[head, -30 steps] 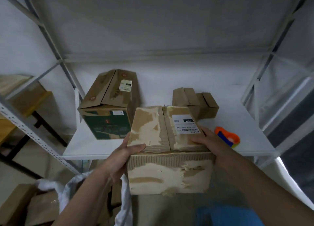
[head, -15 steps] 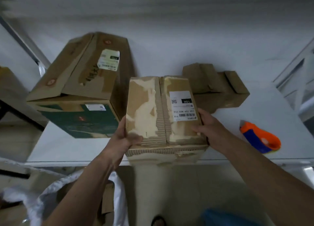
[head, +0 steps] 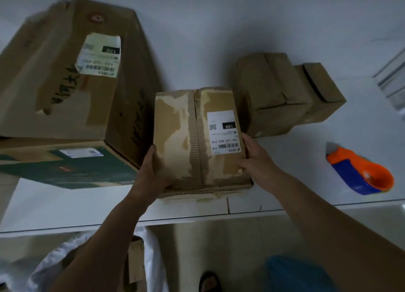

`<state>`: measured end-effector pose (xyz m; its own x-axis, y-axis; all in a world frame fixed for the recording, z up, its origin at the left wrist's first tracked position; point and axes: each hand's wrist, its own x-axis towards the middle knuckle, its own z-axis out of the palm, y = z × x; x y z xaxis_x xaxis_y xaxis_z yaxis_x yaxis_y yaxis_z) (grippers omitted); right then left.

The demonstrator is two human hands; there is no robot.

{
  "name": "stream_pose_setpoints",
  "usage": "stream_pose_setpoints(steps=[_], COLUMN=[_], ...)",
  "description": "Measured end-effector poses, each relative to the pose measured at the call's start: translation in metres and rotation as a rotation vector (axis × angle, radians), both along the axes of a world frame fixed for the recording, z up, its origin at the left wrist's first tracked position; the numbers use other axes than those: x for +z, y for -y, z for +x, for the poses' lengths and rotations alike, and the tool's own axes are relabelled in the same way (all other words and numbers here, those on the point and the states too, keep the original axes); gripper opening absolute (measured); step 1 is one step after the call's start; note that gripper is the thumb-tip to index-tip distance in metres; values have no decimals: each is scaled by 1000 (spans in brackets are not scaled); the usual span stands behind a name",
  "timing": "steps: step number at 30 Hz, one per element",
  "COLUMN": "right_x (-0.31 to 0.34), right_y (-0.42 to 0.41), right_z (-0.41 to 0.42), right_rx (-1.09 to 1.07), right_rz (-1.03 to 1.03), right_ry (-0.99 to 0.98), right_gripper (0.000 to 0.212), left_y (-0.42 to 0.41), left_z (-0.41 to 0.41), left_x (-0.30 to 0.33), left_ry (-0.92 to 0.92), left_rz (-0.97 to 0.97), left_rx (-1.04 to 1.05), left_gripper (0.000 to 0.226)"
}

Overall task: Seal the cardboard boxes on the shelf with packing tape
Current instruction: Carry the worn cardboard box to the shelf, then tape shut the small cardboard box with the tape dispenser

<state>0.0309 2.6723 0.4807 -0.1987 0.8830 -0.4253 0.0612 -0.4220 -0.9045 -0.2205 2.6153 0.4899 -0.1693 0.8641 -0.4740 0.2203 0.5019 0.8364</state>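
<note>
The big box point(head: 65, 90) is standing on the white shelf point(head: 247, 206) at left, two small boxes point(head: 285, 94) behind. The worn box point(head: 197, 142), long axis pointing away, is sitting near the front edge, left hand point(head: 151, 175) and right hand point(head: 256, 160) clamping its sides. The tape dispenser point(head: 359, 171) is lying right.

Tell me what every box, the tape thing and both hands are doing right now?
Middle box: on the shelf, flaps shut, seam untaped.
Big box: flaps shut, resting on shelf.
Small boxes: shut, behind.
Tape dispenser: lying untouched.
Left hand: gripping the middle box.
Right hand: gripping its other side.
</note>
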Motion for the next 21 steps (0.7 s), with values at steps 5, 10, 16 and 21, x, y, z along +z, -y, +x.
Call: stream_pose_setpoints(steps=[5,10,16,21], right_x=[2,1,0,-7], right_y=[-12,0,-1,-6], right_z=[1,11,27,35], right_rx=[8,297,332,278], right_rz=[59,372,323,296], right_ry=[206,843,780,708], right_gripper=[70,60,50,49], left_y=[-25,-21,-26,-41], left_z=[24,81,112,143], left_x=[9,2,-20,-17], left_ry=[-428,-716,-840,-824], left_rz=[224,380,295,472], left_rx=[-174,-545,-704,-658], left_gripper=[73,72,59,43])
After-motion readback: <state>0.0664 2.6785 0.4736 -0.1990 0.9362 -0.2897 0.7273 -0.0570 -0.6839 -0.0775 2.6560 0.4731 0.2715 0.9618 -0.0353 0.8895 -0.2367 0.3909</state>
